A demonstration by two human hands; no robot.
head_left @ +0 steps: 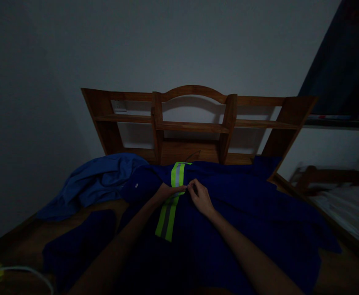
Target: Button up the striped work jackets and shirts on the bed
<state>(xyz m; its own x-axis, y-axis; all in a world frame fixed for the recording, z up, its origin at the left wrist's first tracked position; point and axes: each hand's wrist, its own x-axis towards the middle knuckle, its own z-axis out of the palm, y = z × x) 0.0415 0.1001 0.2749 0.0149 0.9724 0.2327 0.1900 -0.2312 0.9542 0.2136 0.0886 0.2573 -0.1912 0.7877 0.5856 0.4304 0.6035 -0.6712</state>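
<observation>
A dark-blue work garment (237,205) lies spread out before me. Across its middle runs a yellow-green and silver reflective strip (166,217), whose lower end lies on the cloth. My left hand (172,190) is closed over the strip's upper part, its fingertips pinching at the strip's right edge. Right beside it, my right hand (200,198) is closed too, thumb and forefinger pinched together and almost meeting the left fingertips. What sits between the right fingertips is too small and dark to make out.
Behind the garment a wooden shelf unit (194,128) stands against the wall. A lighter blue cloth (96,184) lies crumpled at the left, with a dark-blue bundle (81,233) nearer me. A white cable (28,269) curves at lower left. White bedding (348,207) shows at right.
</observation>
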